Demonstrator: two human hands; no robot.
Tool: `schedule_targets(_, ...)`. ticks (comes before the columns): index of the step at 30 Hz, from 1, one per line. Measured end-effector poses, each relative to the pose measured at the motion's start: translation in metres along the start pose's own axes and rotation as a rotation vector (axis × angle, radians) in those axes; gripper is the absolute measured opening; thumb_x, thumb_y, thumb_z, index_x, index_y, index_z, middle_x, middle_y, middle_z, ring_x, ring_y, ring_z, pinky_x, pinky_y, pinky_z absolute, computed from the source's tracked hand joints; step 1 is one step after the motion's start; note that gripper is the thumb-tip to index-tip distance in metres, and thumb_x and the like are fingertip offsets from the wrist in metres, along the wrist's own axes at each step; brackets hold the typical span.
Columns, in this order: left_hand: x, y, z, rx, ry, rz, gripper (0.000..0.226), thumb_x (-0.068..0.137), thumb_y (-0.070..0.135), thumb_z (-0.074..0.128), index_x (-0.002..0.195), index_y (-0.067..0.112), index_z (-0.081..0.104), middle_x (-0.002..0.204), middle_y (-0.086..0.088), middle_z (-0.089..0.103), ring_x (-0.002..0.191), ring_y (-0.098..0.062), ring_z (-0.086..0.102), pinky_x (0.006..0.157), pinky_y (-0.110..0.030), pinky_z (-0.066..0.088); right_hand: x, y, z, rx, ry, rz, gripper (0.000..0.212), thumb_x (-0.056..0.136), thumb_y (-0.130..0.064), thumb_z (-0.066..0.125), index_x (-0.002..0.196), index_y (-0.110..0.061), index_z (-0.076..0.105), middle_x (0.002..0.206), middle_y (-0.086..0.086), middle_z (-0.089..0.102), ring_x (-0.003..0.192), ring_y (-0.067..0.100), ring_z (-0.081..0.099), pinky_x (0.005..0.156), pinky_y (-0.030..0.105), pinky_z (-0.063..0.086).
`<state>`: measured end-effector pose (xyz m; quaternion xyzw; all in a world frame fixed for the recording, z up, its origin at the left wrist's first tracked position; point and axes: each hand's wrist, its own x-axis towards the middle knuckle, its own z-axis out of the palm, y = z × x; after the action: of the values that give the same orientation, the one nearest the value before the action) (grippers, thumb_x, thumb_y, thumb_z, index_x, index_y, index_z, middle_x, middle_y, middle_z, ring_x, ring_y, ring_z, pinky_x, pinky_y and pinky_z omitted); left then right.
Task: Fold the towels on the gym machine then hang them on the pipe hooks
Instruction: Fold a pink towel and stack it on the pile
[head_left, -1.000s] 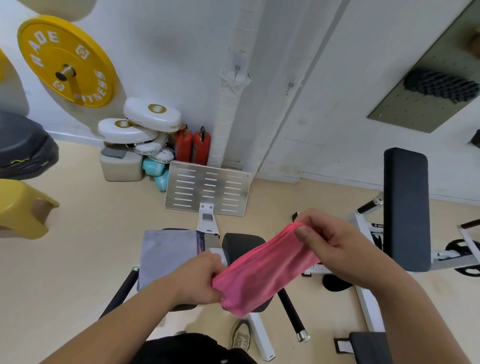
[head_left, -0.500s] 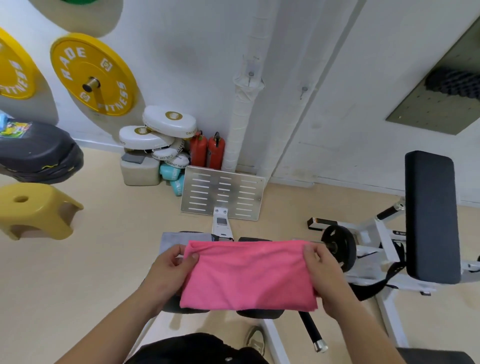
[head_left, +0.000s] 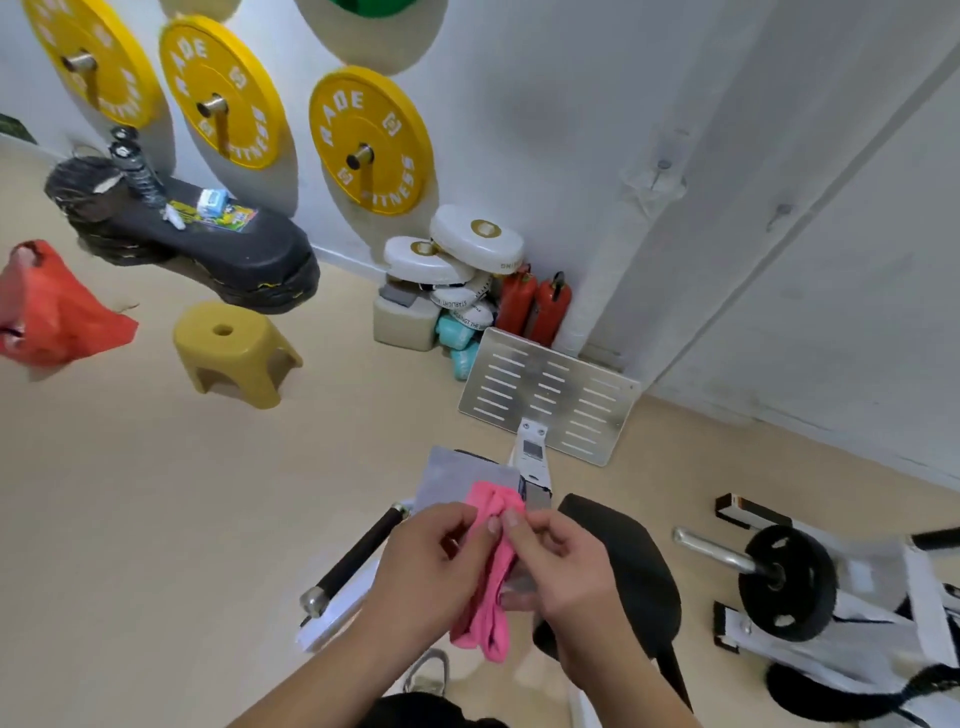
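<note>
A pink towel (head_left: 491, 597) hangs folded in half between my hands, its doubled edges at the top. My left hand (head_left: 431, 566) and my right hand (head_left: 561, 566) meet in front of me and both pinch the towel's upper edge with fingers and thumb. A grey towel (head_left: 457, 480) lies flat on the gym machine's left pad just beyond my hands. The black right pad (head_left: 623, 561) sits below my right hand. The white wrapped pipe (head_left: 613, 249) runs up the wall corner, with a hook (head_left: 662, 169) on it.
The machine's slotted metal footplate (head_left: 550, 395) stands against the wall ahead. A yellow stool (head_left: 234, 348), a red bag (head_left: 52, 306) and stacked black mats (head_left: 197, 244) are at left. Yellow weight plates (head_left: 369, 140) hang on the wall. A loaded bar (head_left: 784, 577) lies at right.
My hands came together, bringing the two ends of the spread pink towel onto each other so it hangs doubled. The view swung left and down.
</note>
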<state>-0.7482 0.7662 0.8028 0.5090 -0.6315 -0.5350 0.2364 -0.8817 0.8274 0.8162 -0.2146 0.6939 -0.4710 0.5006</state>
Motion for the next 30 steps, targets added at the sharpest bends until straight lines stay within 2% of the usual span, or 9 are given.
schedule_targets(4,-0.023,-0.004,-0.005,-0.009,0.065,-0.023,0.044,0.100,0.040,0.062,0.063,0.015,0.064,0.057,-0.006,0.056,0.053,-0.008,0.045,0.054,-0.029,0.039,-0.011,0.006,0.002,-0.020,-0.068,0.026,0.016,0.093,-0.023,0.074,0.082,-0.013,0.080,0.087,0.025,0.073,0.083,0.044,0.073,0.073,0.064,0.061)
schedule_targets(7,-0.041,-0.007,-0.013,-0.076,0.139,-0.092,0.046,0.100,0.039,0.060,0.061,0.015,0.062,0.052,0.001,0.051,0.051,-0.009,0.042,0.052,-0.023,0.035,-0.018,0.012,0.009,-0.027,-0.126,0.035,0.017,0.092,-0.019,0.074,0.079,-0.010,0.080,0.078,0.016,0.076,0.073,0.030,0.076,0.063,0.048,0.065)
schedule_targets(11,-0.056,-0.022,-0.038,-0.059,0.225,-0.130,0.031,0.100,0.045,0.057,0.083,0.024,0.073,0.068,-0.003,0.071,0.060,-0.022,0.060,0.060,-0.036,0.050,-0.028,0.022,0.029,-0.018,-0.104,0.048,0.016,0.093,-0.015,0.072,0.084,-0.002,0.078,0.073,0.017,0.073,0.061,0.018,0.072,0.051,0.031,0.061)
schedule_targets(13,-0.063,-0.026,-0.047,-0.082,0.199,-0.132,0.022,0.100,0.045,0.057,0.094,0.033,0.075,0.076,-0.001,0.076,0.072,-0.025,0.069,0.069,-0.039,0.055,-0.032,0.026,0.045,0.011,-0.123,0.065,0.015,0.092,-0.014,0.073,0.085,-0.001,0.077,0.075,0.022,0.071,0.062,0.023,0.071,0.052,0.033,0.060)
schedule_targets(15,-0.065,-0.027,-0.058,-0.055,0.196,-0.114,0.017,0.100,0.043,0.058,0.094,0.036,0.073,0.076,0.002,0.076,0.071,-0.023,0.070,0.067,-0.038,0.055,-0.033,0.028,0.067,0.010,-0.153,0.066,0.016,0.091,-0.013,0.075,0.085,0.002,0.074,0.069,0.019,0.067,0.059,0.025,0.064,0.054,0.035,0.057)
schedule_targets(17,-0.062,-0.032,-0.077,-0.043,0.217,-0.090,0.016,0.101,0.040,0.059,0.093,0.035,0.072,0.077,0.006,0.075,0.069,-0.018,0.068,0.063,-0.035,0.054,-0.029,0.029,0.092,0.019,-0.157,0.044,0.018,0.090,-0.010,0.075,0.083,0.005,0.071,0.065,0.012,0.062,0.057,0.023,0.057,0.057,0.038,0.051)
schedule_targets(20,-0.053,-0.042,-0.119,-0.090,0.205,-0.102,0.008,0.097,0.028,0.065,0.092,0.029,0.072,0.083,0.008,0.073,0.077,-0.010,0.067,0.066,-0.027,0.053,-0.022,0.025,0.129,0.011,-0.218,0.002,0.017,0.092,-0.015,0.075,0.082,-0.001,0.073,0.069,0.018,0.061,0.065,0.030,0.057,0.065,0.048,0.051)
schedule_targets(25,-0.021,-0.081,-0.232,-0.146,0.211,-0.119,0.009,0.090,0.024,0.073,0.083,0.022,0.068,0.066,0.013,0.064,0.062,-0.004,0.058,0.062,-0.019,0.047,-0.003,0.000,0.237,-0.094,-0.333,-0.040,0.017,0.096,-0.018,0.071,0.085,-0.006,0.076,0.071,0.018,0.062,0.065,0.028,0.060,0.059,0.036,0.057)
schedule_targets(30,0.022,-0.118,-0.359,-0.084,0.247,-0.106,0.035,0.095,0.040,0.066,0.074,0.012,0.063,0.065,-0.013,0.059,0.055,-0.013,0.047,0.057,-0.032,0.040,0.003,-0.028,0.366,-0.077,-0.298,-0.065,0.022,0.097,-0.017,0.068,0.085,0.000,0.075,0.072,0.027,0.064,0.066,0.028,0.063,0.063,0.043,0.060)
